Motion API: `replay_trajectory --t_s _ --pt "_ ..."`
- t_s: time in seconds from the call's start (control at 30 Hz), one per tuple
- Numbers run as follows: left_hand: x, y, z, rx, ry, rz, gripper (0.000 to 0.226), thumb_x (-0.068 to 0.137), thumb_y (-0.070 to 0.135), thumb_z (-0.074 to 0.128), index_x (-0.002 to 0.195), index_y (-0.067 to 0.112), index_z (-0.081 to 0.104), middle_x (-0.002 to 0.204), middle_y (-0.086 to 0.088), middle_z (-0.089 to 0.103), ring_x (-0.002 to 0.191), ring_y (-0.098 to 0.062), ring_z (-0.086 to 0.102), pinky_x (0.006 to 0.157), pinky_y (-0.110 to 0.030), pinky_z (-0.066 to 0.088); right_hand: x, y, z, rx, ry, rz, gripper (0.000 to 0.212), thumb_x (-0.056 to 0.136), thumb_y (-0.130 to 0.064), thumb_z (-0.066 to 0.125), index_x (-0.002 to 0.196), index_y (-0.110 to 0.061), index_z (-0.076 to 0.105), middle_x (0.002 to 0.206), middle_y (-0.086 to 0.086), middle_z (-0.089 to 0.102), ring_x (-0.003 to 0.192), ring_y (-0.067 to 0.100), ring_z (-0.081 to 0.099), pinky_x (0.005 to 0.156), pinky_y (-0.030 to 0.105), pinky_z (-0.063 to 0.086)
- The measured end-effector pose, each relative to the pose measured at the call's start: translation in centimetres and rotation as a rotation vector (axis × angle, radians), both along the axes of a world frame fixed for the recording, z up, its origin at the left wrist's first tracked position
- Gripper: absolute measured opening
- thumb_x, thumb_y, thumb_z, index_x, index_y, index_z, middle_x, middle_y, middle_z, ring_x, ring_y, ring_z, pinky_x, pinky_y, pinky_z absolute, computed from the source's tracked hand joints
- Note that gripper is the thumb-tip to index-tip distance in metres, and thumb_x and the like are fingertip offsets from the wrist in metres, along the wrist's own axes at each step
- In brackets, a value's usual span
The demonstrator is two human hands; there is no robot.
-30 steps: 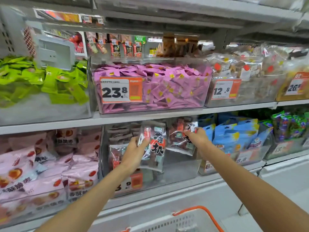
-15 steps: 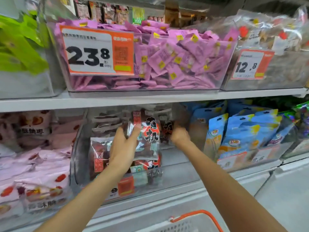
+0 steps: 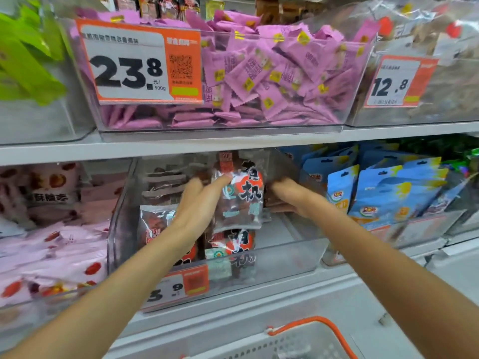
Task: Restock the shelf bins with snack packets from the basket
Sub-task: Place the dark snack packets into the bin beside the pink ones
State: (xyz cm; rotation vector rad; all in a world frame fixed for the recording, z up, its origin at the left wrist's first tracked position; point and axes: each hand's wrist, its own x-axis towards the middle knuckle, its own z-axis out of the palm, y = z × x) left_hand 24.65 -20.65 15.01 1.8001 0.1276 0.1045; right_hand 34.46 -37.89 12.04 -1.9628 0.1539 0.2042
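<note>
Both bare arms reaching into a clear plastic bin (image 3: 285, 257) at the front edge of the lower white shelf (image 3: 259, 286), middle of the row. Left hand (image 3: 199, 206) holding a dark snack packet with red panel and large black characters (image 3: 241, 200) upright inside the bin, thumb stretched along the packet's top left corner, palm against its left side; grip narrow, closed on the packet. Right hand (image 3: 290, 194) just beside the packet's right edge, fingers bent toward the back of the bin; blurred, so cannot tell whether that grip pinches anything. Another matching dark packet (image 3: 233, 247) standing below and in front, against the bin's front wall, with a third one (image 3: 155, 224) to its left. Orange and white price label (image 3: 178, 286) stuck on the bin's front. Orange-handled white mesh basket (image 3: 298, 340) at the bottom edge of view, below the shelf, well apart from the hands. Blue pouches (image 3: 383, 193) in the neighbouring bin toward the right end of the shelf, pale pink packets (image 3: 51, 242) in the bin toward the left end. On the upper shelf, a clear bin of small purple sachets (image 3: 272, 73) with a price tag reading 23.8 (image 3: 140, 66).
</note>
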Motion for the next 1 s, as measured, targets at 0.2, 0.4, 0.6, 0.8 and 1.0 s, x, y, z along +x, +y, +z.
replay_trajectory --t_s 0.2,0.4,0.6,0.8,1.0 --pt "3.3 -5.3 2.1 0.087 0.089 -0.085 0.047 0.094 0.044 0.050 0.111 0.001 0.057 0.101 -0.012 0.068 0.096 -0.026 0.064 0.084 -0.034 0.049 -3.4 -2.2 2.7 0.226 -0.084 -0.103 0.048 0.088 -0.038 0.053 0.127 -0.011 0.050 0.123 0.007 0.059 0.112 0.023 0.056 0.098 0.035 0.045" --pt "5.9 -4.7 0.4 1.017 0.054 -0.073 0.064 0.077 0.055 0.067 0.126 0.017 0.052 0.120 -0.008 0.057 0.116 -0.028 0.054 0.097 -0.035 0.045 -3.1 -1.8 -1.3 -0.466 -0.013 0.024 0.048 0.078 -0.025 0.074 0.117 0.000 0.057 0.116 0.012 0.062 0.111 0.029 0.058 0.093 0.036 0.048" --pt "8.1 -5.2 -0.7 1.047 0.092 -0.079 0.049 0.083 0.039 0.060 0.126 0.016 0.052 0.125 -0.010 0.055 0.118 -0.029 0.052 0.104 -0.039 0.041 -0.3 0.1 -3.4 -0.682 -0.012 -0.008 0.044 0.085 -0.021 0.065 0.125 -0.009 0.054 0.127 0.013 0.056 0.116 0.031 0.056 0.094 0.036 0.047" --pt "9.6 -5.4 -1.1 1.189 -0.076 0.036 0.066 0.078 0.029 0.066 0.139 0.026 0.039 0.143 -0.007 0.036 0.133 -0.028 0.031 0.106 -0.039 0.030 1.6 0.5 -4.0 -0.591 -0.120 -0.117 0.047 0.083 -0.015 0.067 0.126 -0.010 0.049 0.122 0.015 0.058 0.113 0.035 0.057 0.094 0.039 0.050" --pt "9.4 -4.8 -0.5 1.197 -0.111 0.005 0.055 0.085 0.032 0.063 0.136 0.025 0.044 0.136 -0.005 0.049 0.126 -0.026 0.044 0.109 -0.040 0.032 1.2 -0.1 -3.6 -0.381 0.095 -0.008 0.025 0.088 -0.006 0.060 0.110 -0.001 0.049 0.117 0.020 0.060 0.096 0.028 0.063 0.091 0.038 0.053"
